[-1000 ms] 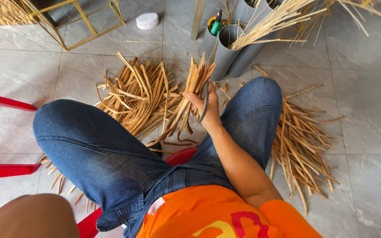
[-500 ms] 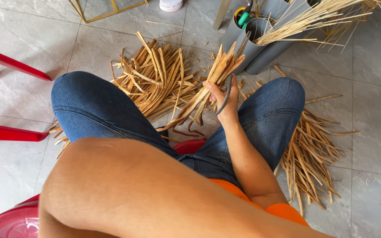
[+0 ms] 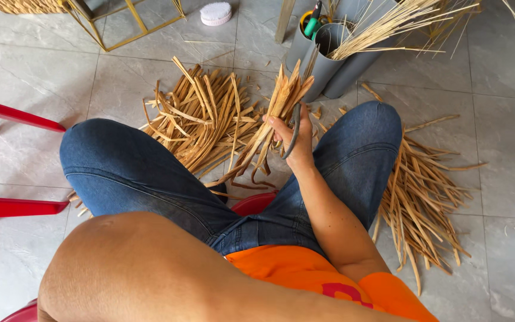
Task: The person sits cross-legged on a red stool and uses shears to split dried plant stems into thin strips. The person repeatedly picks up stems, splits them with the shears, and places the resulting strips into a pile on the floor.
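My right hand (image 3: 293, 142) is raised between my knees, shut on a bundle of tan bamboo strips (image 3: 272, 116) that fans upward and hangs down below the fist. A dark curved blade (image 3: 295, 128) lies along the same hand, against the bundle. My left forearm (image 3: 150, 268) crosses the bottom of the view, and its hand is out of frame. I sit in blue jeans (image 3: 132, 173) on a red stool (image 3: 251, 203).
Loose strips lie in a heap (image 3: 201, 119) ahead of my left knee, with another heap (image 3: 430, 191) right of my right knee. Grey tubes (image 3: 329, 59) holding thin sticks (image 3: 400, 21) stand ahead. A white lid (image 3: 216, 13), a gold wire frame (image 3: 132, 24) and red furniture (image 3: 7, 161) are around.
My left arm swung into the foreground and now covers the bottom of the view. My right hand kept hold of the bundle and blade, staying between my knees.
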{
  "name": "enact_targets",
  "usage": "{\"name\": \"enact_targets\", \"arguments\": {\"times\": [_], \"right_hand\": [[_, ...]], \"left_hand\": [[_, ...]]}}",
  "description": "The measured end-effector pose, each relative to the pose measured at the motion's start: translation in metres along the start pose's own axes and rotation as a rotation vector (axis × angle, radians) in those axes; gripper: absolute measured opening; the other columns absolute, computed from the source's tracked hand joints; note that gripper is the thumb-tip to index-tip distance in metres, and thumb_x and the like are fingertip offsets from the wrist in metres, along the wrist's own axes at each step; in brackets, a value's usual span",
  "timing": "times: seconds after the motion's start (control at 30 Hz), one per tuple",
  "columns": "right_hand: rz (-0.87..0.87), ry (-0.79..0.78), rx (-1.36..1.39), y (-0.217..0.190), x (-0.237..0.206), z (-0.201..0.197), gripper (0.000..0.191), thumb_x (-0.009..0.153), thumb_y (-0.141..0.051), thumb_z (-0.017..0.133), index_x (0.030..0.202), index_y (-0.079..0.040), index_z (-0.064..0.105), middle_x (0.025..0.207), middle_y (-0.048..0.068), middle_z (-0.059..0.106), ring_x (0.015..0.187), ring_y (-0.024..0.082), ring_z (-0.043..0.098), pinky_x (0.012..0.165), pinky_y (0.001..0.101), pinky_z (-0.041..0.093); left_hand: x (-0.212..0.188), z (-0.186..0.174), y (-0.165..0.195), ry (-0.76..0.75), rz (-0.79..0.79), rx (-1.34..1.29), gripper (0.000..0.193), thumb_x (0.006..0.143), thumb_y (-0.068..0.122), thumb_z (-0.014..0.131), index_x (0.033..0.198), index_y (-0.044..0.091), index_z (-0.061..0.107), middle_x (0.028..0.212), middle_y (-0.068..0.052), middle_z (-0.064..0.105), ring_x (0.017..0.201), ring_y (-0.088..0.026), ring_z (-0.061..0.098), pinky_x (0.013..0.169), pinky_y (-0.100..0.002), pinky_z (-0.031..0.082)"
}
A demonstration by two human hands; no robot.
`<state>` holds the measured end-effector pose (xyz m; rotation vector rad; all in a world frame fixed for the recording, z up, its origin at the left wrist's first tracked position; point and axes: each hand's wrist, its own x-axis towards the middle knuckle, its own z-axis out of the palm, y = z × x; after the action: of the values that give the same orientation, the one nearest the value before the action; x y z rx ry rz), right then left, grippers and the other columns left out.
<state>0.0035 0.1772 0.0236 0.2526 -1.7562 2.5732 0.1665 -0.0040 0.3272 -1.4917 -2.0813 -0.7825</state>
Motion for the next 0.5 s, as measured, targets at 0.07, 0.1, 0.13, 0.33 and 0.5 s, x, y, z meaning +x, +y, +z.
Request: {"name": "enact_targets", "arguments": {"times": [0.07, 0.1, 0.13, 0.33, 0.5], "right_hand": [[-0.01, -0.012, -0.007, 0.0, 0.001, -0.001, 0.035, 0.093, -0.003, 0.073, 0.122, -0.005, 0.055, 0.098, 0.015, 0.076, 0.061, 0.007, 0.057, 0.054, 0.0204, 0.047], [-0.005, -0.008, -0.018, 0.0, 0.001, -0.001, 0.034, 0.093, -0.003, 0.073, 0.122, -0.005, 0.056, 0.098, 0.015, 0.076, 0.061, 0.007, 0.057, 0.054, 0.0207, 0.048], [0.0, 0.0, -0.028, -0.001, 0.001, -0.002, 0.033, 0.093, -0.003, 0.073, 0.121, -0.004, 0.056, 0.098, 0.015, 0.076, 0.06, 0.007, 0.057, 0.053, 0.0211, 0.048], [0.035, 0.034, -0.072, -0.006, 0.0, -0.002, 0.032, 0.093, -0.004, 0.073, 0.12, -0.005, 0.056, 0.098, 0.015, 0.076, 0.064, 0.007, 0.061, 0.054, 0.0215, 0.049], [-0.034, 0.132, -0.02, -0.024, -0.002, -0.003, 0.043, 0.089, -0.004, 0.074, 0.126, -0.009, 0.052, 0.098, 0.012, 0.074, 0.069, 0.007, 0.061, 0.058, 0.0215, 0.05]], "left_hand": [[0.003, 0.002, 0.0, 0.003, 0.005, -0.009, 0.046, 0.098, 0.012, 0.071, 0.142, 0.014, 0.057, 0.13, -0.008, 0.063, 0.104, -0.023, 0.069, 0.091, -0.035, 0.059], [0.004, 0.002, 0.001, 0.004, 0.015, -0.021, 0.046, 0.098, 0.012, 0.071, 0.142, 0.015, 0.057, 0.129, -0.008, 0.064, 0.104, -0.023, 0.069, 0.09, -0.035, 0.06], [0.005, 0.003, 0.001, 0.004, 0.022, -0.035, 0.046, 0.098, 0.012, 0.071, 0.142, 0.015, 0.057, 0.129, -0.008, 0.064, 0.103, -0.023, 0.069, 0.09, -0.035, 0.06], [0.015, 0.026, 0.001, 0.033, 0.018, -0.1, 0.045, 0.098, 0.012, 0.07, 0.142, 0.015, 0.058, 0.127, -0.007, 0.065, 0.099, -0.022, 0.07, 0.088, -0.034, 0.061], [0.001, 0.035, -0.036, 0.093, -0.197, 0.017, 0.045, 0.099, 0.012, 0.07, 0.142, 0.016, 0.058, 0.125, -0.007, 0.066, 0.097, -0.021, 0.072, 0.086, -0.034, 0.062]]}}
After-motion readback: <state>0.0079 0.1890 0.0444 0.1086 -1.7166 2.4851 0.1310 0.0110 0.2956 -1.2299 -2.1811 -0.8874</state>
